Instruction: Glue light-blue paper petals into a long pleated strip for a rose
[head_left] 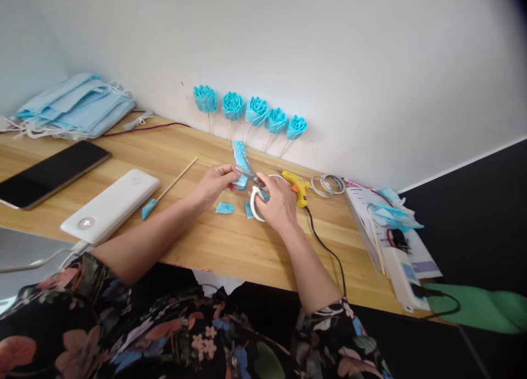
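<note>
Over the middle of the table, my right hand (280,203) grips a pair of scissors (258,202) by the white handles. The blades are spread and point to the far left. My left hand (218,184) is closed in a pinch at a blue fabric piece (242,182) beside the blades; its exact edges are partly hidden. A pleated blue strip (239,149) shows just beyond the scissors. One small blue scrap (224,207) lies below my left hand, and another is partly covered by the handle. A stick (178,180) with a blue-wrapped end lies left of my left hand.
Several blue fabric roses (257,111) on sticks lean against the wall. A yellow glue gun (297,188) with a black cord and a tape roll (331,185) lie at right, near a power strip (405,280). A power bank (111,206), phone (53,173) and stacked masks (74,107) are at left.
</note>
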Demonstrator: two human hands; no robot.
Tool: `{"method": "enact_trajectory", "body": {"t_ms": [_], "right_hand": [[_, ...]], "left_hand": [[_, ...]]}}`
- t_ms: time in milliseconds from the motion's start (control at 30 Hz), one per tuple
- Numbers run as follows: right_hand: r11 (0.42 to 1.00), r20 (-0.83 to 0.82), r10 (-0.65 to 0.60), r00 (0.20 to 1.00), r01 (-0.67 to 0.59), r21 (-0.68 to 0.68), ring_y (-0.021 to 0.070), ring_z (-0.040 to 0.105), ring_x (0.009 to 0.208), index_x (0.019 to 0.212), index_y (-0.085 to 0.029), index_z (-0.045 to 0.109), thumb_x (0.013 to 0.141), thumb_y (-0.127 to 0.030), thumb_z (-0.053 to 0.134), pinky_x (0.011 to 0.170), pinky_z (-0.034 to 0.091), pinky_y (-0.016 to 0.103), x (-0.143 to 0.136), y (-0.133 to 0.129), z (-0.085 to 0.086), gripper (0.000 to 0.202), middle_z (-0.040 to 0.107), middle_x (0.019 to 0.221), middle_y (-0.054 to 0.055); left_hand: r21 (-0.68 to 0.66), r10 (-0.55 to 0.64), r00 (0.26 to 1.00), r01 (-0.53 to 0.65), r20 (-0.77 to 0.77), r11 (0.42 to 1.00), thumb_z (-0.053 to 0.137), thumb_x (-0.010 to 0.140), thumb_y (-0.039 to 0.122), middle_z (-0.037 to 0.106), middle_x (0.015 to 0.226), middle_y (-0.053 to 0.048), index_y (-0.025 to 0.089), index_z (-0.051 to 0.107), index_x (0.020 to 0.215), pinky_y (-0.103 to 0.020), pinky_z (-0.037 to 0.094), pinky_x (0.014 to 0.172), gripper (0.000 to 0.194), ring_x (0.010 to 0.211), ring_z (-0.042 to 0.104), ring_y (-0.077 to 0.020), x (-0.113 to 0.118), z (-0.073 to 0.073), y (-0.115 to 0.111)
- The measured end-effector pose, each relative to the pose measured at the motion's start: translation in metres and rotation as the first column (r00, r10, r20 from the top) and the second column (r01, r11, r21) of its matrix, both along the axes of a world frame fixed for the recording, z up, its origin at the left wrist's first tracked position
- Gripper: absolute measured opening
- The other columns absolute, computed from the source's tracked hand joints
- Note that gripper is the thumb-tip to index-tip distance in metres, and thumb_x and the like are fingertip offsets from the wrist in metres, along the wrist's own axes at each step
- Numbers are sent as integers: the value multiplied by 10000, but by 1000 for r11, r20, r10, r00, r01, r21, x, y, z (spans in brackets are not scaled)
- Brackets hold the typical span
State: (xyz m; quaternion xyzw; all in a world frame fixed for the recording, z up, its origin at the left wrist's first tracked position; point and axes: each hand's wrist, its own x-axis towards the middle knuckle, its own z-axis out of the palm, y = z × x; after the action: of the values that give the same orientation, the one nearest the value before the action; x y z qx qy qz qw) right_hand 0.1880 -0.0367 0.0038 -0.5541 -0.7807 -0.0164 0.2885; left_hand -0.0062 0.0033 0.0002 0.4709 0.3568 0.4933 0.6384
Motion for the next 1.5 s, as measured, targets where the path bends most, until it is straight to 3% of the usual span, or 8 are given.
{"method": "enact_trajectory", "body": {"t_ms": [200, 333, 567, 767, 933, 1133, 1333, 1500], "right_hand": [[1000, -24, 16, 1000, -15, 21, 304, 673, 1024, 1323, -224, 677, 898, -296, 670, 936, 542, 468, 2, 1, 0, 432, 764, 1076, 109], [999, -68, 53, 996, -53, -8, 304, 670, 1031, 1305, -216, 680, 874, -332, 704, 946, 538, 480, 2, 1, 3, 447, 760, 1089, 110], [987, -443, -38, 896, -36, -157, 247, 700, 936, 1277, -213, 656, 879, -519, 677, 819, 570, 412, 8, 7, 5, 503, 762, 1097, 89], [996, -249, 64, 966, -78, -49, 276, 690, 1018, 1294, -237, 681, 861, -372, 728, 912, 558, 450, 6, 5, 0, 457, 767, 1106, 89], [997, -107, 57, 993, -62, -37, 307, 685, 1038, 1306, -226, 693, 866, -317, 717, 954, 544, 482, 4, 4, -2, 450, 773, 1105, 110], [994, -210, 51, 976, -70, -82, 291, 692, 1007, 1301, -229, 700, 858, -351, 713, 928, 558, 474, 3, 5, -2, 460, 776, 1112, 102], [952, -596, -79, 799, -117, -283, 241, 719, 952, 1272, -240, 691, 783, -515, 775, 846, 586, 401, 1, 5, 1, 567, 780, 1082, 58], [907, -779, -142, 610, -234, -349, 184, 695, 865, 1208, -237, 691, 714, -537, 831, 774, 568, 323, -1, 8, -1, 594, 752, 950, 21]], "left_hand": [[-14, -68, 993, 69, 94, 997, 841, 696, 384, 651, 743, -8, 157, 694, 759, -262, 482, 695, 278, 701, 599, -128, 0, -3, 1], [11, -63, 998, 62, 15, 998, 826, 730, 349, 703, 806, -21, 154, 734, 832, -268, 482, 737, 238, 734, 618, -129, -2, -3, 1], [-33, 5, 1000, -6, -25, 999, 784, 755, 281, 702, 747, -7, 150, 724, 786, -245, 459, 694, 146, 682, 600, -109, -3, 0, 1], [-96, -2, 998, 7, 60, 995, 771, 752, 254, 669, 718, -8, 144, 705, 751, -235, 461, 662, 129, 649, 587, -102, 0, -1, 2], [-92, -9, 996, 17, 84, 996, 740, 749, 249, 643, 691, -12, 148, 681, 692, -248, 480, 665, 130, 647, 591, -114, 0, -3, 2], [-77, -27, 997, 32, 68, 997, 802, 723, 322, 664, 708, -13, 155, 696, 702, -247, 460, 664, 198, 658, 583, -112, 0, -3, 2], [-80, -6, 1000, 9, 28, 997, 863, 675, 344, 705, 757, -11, 161, 729, 777, -252, 453, 683, 248, 693, 598, -116, -1, -2, 2], [-83, -17, 1000, 18, 11, 996, 891, 623, 367, 697, 752, -2, 161, 713, 771, -254, 458, 688, 310, 694, 595, -114, -1, -1, 1]]}}
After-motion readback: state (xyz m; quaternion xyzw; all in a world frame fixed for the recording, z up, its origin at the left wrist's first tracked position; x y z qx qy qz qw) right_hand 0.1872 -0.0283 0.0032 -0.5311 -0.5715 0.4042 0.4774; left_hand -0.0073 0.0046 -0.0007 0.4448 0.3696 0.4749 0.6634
